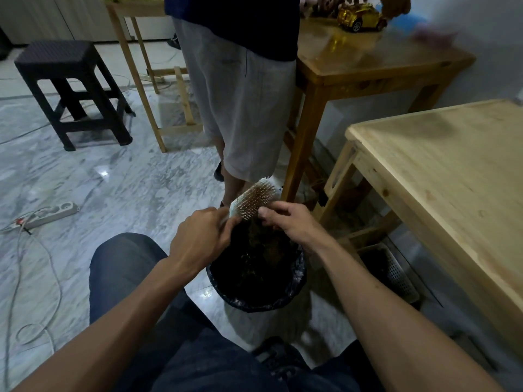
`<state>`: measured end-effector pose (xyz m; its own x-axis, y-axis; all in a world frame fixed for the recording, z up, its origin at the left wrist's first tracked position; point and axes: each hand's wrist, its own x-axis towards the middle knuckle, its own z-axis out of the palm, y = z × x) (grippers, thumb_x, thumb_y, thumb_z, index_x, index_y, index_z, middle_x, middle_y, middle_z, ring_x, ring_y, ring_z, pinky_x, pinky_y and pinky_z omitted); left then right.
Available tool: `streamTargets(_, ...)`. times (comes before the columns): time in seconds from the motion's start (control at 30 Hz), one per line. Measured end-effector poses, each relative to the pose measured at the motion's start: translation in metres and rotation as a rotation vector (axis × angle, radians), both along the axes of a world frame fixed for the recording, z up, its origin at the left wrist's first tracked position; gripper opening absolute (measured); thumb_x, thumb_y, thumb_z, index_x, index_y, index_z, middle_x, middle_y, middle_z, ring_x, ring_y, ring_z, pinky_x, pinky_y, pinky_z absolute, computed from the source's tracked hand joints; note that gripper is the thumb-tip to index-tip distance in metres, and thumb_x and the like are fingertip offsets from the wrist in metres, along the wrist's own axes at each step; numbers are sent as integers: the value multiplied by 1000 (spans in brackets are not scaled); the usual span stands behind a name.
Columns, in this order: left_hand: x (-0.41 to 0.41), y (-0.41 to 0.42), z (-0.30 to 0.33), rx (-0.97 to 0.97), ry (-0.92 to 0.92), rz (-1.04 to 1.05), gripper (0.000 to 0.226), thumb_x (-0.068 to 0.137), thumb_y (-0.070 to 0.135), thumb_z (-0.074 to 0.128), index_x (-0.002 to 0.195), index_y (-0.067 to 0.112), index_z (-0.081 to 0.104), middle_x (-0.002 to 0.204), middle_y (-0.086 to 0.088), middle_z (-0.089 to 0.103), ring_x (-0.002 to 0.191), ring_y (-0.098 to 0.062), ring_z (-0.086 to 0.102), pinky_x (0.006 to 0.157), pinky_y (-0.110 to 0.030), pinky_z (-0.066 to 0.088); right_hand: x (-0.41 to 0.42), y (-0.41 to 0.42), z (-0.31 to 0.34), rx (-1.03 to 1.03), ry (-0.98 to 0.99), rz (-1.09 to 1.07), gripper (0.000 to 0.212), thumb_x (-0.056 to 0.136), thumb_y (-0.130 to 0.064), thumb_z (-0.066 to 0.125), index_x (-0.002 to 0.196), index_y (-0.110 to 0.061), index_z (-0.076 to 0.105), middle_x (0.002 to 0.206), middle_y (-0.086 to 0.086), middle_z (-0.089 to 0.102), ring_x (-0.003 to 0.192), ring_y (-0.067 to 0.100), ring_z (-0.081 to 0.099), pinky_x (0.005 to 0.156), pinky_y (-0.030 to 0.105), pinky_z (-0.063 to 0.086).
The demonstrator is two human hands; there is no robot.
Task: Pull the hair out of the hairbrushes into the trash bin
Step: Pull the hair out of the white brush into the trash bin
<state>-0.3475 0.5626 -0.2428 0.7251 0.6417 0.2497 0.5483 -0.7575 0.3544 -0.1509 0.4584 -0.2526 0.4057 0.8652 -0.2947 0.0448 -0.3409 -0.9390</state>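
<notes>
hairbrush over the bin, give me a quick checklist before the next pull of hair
1. Brush held firmly: ok. The left hand grips the lower end of the hairbrush.
2. Bristles facing the picking hand: ok. They face up toward the camera.
3. Hair pinched: ok. The right hand pinches a dark clump of hair hanging from the brush.
4. Bin under the clump: ok. The trash bin, lined with a black bag, sits directly below both hands.
5. Hair left in the bristles: cannot tell. The upper bristles look mostly bare, but the lower end is hidden by the hands.
6. Room to work: ok. The standing person is beyond the bin, not touching it.
</notes>
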Motion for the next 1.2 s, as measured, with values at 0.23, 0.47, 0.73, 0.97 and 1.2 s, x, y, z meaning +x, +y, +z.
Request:
streamTargets(0.23,-1,4,4,-47,3,135,49,98,45,50,57,22,36,46,3,37,41,-17,38,43,-26,19,-3,-6,-16,65,-49,-223,6,91,-24,78,90,-18,81,75,0,75,61,4,58,66,18,53)
streamTargets(0.47,1,13,-7,-187,-25,321,54,98,38,54,54,13,34,46,-3,36,41,-24,36,43,-29,20,7,-11,-13,102,-37,-289,15,88,-22,81,74,-26,83,75,6,79,68,15,64,72,30,54)
streamTargets(0.73,-6,9,-11,-161,-19,170,53,97,43,51,57,14,34,44,0,34,40,-22,36,44,-30,23,10,-24,-22,-219,-165,66,45,93,-35,74,136,-23,67,129,-5,66,119,11,59,98,28,46)
streamTargets(0.97,4,-11,-8,-51,-20,28,44,97,49,44,69,15,51,57,1,47,51,-23,48,45,-37,38,-9,-3,-11,-36,31,15,67,78,-62,79,133,-25,68,121,-7,76,111,9,70,103,35,53)
streamTargets(1.2,2,0,-5,-61,-36,146,50,98,41,53,57,23,30,50,3,36,44,-18,39,46,-29,22,0,-16,-19,0,-98,-168,8,90,-33,79,87,-27,82,77,-7,80,76,-2,72,79,22,53)
